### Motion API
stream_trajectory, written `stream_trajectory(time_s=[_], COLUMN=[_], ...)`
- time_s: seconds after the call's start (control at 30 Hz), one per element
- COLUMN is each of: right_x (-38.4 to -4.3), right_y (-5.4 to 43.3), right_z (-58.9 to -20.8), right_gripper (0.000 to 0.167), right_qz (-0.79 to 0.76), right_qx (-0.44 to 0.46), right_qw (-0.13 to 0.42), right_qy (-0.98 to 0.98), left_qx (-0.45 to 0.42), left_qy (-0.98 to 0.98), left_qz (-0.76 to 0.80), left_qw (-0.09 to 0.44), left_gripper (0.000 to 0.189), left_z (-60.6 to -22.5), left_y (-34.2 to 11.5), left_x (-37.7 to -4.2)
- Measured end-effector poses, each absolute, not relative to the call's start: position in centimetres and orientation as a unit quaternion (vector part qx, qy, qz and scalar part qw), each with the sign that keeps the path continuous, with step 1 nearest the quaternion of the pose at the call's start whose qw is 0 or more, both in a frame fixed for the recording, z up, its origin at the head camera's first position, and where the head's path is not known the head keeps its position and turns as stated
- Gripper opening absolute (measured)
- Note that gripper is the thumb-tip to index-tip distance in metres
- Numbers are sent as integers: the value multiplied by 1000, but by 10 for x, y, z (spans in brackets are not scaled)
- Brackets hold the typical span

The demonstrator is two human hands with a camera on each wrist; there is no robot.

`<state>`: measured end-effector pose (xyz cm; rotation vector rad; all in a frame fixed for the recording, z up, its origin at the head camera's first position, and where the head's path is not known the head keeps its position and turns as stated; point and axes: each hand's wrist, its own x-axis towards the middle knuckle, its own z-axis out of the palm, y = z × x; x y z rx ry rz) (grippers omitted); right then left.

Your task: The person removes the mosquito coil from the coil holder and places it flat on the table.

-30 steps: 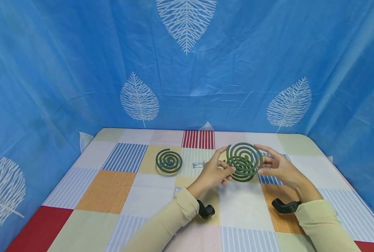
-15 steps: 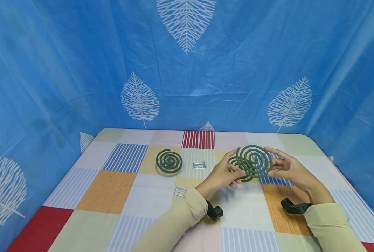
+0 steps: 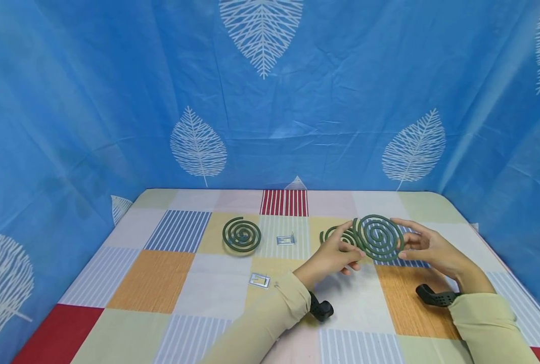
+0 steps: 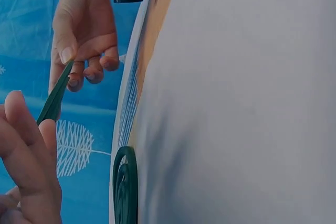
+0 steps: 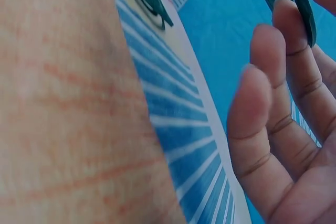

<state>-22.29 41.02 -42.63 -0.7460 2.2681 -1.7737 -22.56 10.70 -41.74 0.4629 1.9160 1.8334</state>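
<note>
We pinch a green mosquito coil (image 3: pixel 379 235) by opposite edges, the grip of our left hand (image 3: pixel 331 255) and right hand (image 3: pixel 434 250) closed on it above the patchwork-covered table (image 3: pixel 226 275). Just left of this held coil shows a partly hidden second coil (image 3: pixel 348 237); farther left of it lie two metal coil stands (image 3: pixel 285 240), then a third coil (image 3: pixel 241 235).

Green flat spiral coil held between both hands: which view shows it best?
Head view: the green flat spiral coil faces the camera, windings visible. Left wrist shows it nearly edge-on; right wrist, only part at the top.
</note>
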Motion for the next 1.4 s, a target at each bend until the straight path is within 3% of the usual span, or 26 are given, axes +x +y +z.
stream_trajectory(time_s=[1.4], right_x=[-218], right_y=[444], right_z=[-445], right_gripper=[76], right_qz=[-585], right_qx=[-172], right_qw=[79], right_qy=[788], left_qx=[117], left_qy=[636], left_qz=[710], left_qw=[279], left_gripper=[74], left_z=[-439], left_y=[147], left_x=[-235])
